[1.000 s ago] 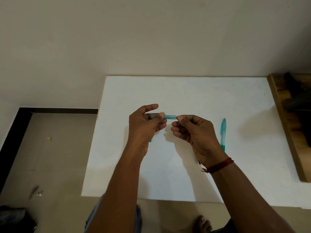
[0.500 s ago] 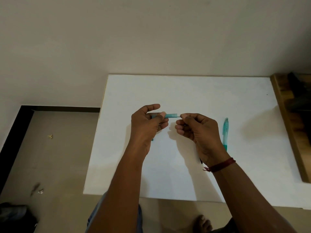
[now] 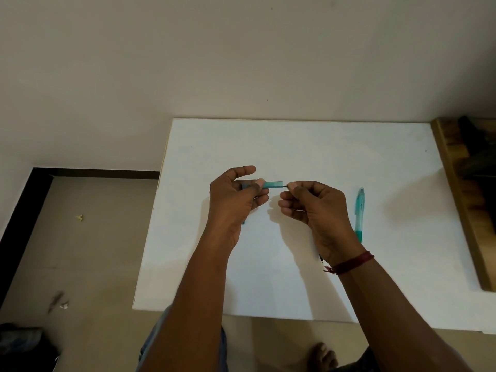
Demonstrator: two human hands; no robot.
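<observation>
Against a plain beige wall a white table (image 3: 295, 146) is set, with tiled floor (image 3: 80, 251) seen to its left, where 2 small scraps (image 3: 79, 217) lie. Above the middle of the table, clear of its surface, a teal barrel (image 3: 273, 184) is held level by the left hand (image 3: 230, 200): it is gripped between thumb and curled fingers, with the index finger raised above it. From the barrel's right end a thin dark refill (image 3: 285, 186) is seen projecting, and it is pinched between thumb and fingertip of the right hand (image 3: 319, 208), whose other fingers are curled in. A red thread (image 3: 354, 261) is worn on the right wrist. Just to the right of that hand, 1 whole teal pen (image 3: 359, 210) is laid flat on the table, pointing away from the person. A wooden ledge (image 3: 461, 210) is seen along the table's right edge.
</observation>
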